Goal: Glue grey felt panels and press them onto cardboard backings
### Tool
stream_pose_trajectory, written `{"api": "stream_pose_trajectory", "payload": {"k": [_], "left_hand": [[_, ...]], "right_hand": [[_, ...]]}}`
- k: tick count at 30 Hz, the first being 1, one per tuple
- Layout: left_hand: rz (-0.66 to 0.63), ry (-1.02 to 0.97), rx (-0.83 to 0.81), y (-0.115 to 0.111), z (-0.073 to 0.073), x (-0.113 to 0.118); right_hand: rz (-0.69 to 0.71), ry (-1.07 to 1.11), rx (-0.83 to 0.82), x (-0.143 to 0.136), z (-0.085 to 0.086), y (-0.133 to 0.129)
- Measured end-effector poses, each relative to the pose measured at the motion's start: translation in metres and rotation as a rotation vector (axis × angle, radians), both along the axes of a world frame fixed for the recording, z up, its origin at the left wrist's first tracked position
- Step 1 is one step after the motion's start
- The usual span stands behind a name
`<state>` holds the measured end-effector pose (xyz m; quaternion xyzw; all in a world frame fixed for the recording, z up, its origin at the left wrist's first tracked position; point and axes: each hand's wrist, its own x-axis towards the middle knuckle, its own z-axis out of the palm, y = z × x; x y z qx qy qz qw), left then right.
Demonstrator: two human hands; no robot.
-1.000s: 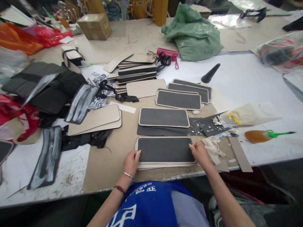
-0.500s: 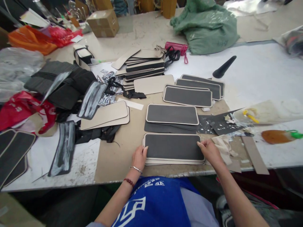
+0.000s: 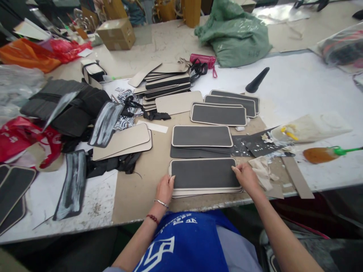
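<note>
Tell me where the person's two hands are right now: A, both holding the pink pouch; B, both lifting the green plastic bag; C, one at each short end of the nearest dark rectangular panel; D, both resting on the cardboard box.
C: the left hand touches the left end and the right hand the right end of the nearest dark rectangular panel, which lies on a small stack at the table edge.

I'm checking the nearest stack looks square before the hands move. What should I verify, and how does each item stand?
1. Left hand at left end of the nearest stack: ok.
2. Right hand at its right end: ok.
3. Top panel aligned with boards beneath: not ok, pale edges show below.
4. Scraps off the stack: ok.
5. Firmness of the hold: cannot tell.
</note>
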<state>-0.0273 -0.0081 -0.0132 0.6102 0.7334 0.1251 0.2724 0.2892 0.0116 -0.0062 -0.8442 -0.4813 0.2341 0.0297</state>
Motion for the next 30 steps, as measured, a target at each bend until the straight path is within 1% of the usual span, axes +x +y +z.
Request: {"api": "stream_pose_trajectory", "payload": {"k": [6,11,17,26,30], "left_hand": [[-0.008,0.049,0.010,0.000,0.001,0.001],[-0.016,0.057,0.004,0.000,0.000,0.001],[-0.013,0.025,0.043,0.000,-0.003,0.000],[0.000,0.039,-0.004,0.003,0.002,0.000],[-0.006,0.033,0.014,0.002,0.005,0.000]], "right_hand": [[0.012,-0.041,-0.013,-0.005,0.007,0.000],[0.042,-0.060,-0.016,-0.008,0.011,0.000],[0.051,-0.035,-0.012,-0.005,0.013,0.001],[0.051,-0.016,-0.033,-0.003,0.015,0.002],[0.054,-0.025,-0.031,-0.004,0.015,0.000]]}}
